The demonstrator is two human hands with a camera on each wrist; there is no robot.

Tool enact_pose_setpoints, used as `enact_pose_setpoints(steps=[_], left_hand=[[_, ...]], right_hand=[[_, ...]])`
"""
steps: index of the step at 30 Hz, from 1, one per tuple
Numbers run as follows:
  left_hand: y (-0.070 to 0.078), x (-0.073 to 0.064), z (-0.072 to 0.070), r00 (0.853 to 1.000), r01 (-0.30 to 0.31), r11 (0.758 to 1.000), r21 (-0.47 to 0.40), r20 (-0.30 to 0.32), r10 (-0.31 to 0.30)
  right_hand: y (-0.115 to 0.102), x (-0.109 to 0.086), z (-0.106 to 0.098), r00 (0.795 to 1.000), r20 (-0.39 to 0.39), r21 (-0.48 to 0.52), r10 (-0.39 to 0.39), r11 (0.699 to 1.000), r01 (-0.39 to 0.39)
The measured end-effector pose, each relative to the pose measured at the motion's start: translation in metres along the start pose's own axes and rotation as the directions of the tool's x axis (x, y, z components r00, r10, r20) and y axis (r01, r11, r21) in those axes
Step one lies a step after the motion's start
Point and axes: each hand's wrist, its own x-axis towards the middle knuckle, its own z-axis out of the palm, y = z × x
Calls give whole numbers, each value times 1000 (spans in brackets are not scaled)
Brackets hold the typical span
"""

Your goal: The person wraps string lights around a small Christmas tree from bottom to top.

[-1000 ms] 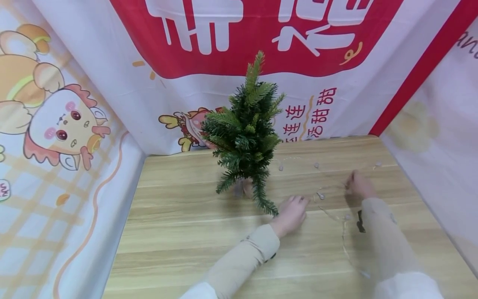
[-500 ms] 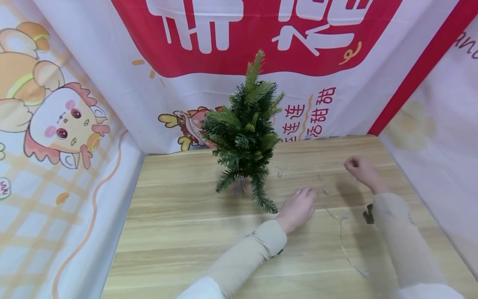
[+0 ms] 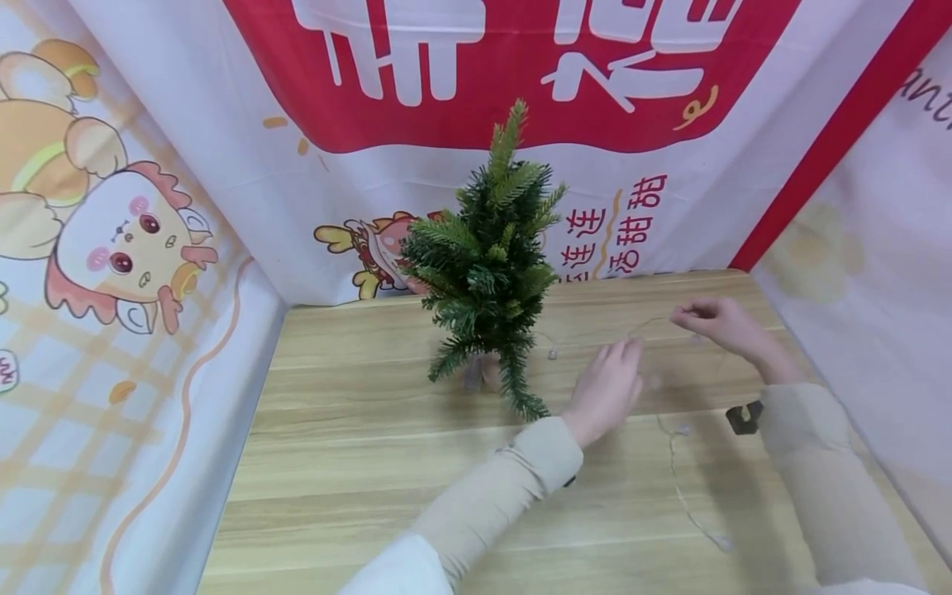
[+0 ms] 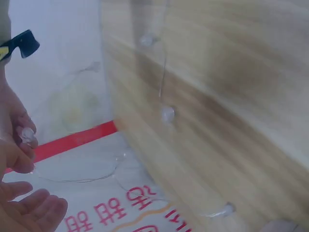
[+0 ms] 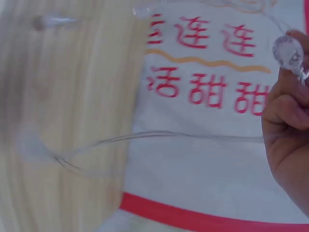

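Note:
A string light with thin wire and clear bulbs trails over the wooden table. Right of the tree, my right hand pinches its wire, held up off the tabletop; in the right wrist view a clear bulb sits at those curled fingers. Lower and to the left, my left hand holds the wire at its fingertips, and a short stretch arcs between both hands. In the left wrist view, wire runs off from beside the left hand's fingers. Another bulb lies near the tree.
A small artificial Christmas tree stands at mid-table, one low branch reaching towards my left forearm. Printed cloth walls close in the back and both sides. A black strap piece shows by the right sleeve.
My right hand has lifted and moved towards the back. The left hand has shifted right and back, drawing the wire with it. The tree has stayed put.

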Motion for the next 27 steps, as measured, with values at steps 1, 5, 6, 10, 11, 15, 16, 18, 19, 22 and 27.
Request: enact_pose_setpoints(steps=[1, 5, 6, 10, 11, 15, 16, 18, 19, 22, 27], left_hand=[[0, 3, -4, 1000, 6, 1000, 4, -16, -6], [-2, 13, -18, 996, 22, 1000, 19, -83, -20], [-3, 15, -21, 995, 21, 1000, 21, -99, -19], [-6, 21, -30, 991, 2, 999, 54, -137, 5], [-6, 22, -31, 990, -4, 998, 62, -142, 13], [-6, 23, -38, 988, -18, 999, 38, -153, 23], [-6, 23, -39, 988, -20, 999, 29, -155, 24], [-6, 23, -42, 986, -27, 999, 33, -162, 32], [-6, 22, -43, 986, -33, 999, 41, -163, 39], [-6, 20, -49, 986, -52, 995, 91, -153, 65], [-7, 17, -58, 989, -39, 995, 96, -136, 52]], right_hand=[[-5, -1, -1, 1000, 9, 5, -6, 1000, 6], [-25, -5, -6, 998, 56, -15, -10, 1000, 11], [-29, -5, -6, 998, 65, -24, -11, 1000, 13], [-45, -9, -7, 995, 103, -27, -1, 1000, 4], [-48, -9, -7, 994, 110, -13, -3, 1000, 5], [-56, -13, -6, 991, 129, 56, -20, 998, 13], [-57, -13, -6, 991, 132, 70, -28, 997, 19], [-58, -14, -6, 991, 129, 79, -46, 996, 36], [-58, -14, -6, 990, 129, 80, -51, 996, 41], [-55, -16, -7, 990, 132, 78, -54, 996, 44], [-48, -21, -10, 986, 159, 108, -54, 994, 37]])
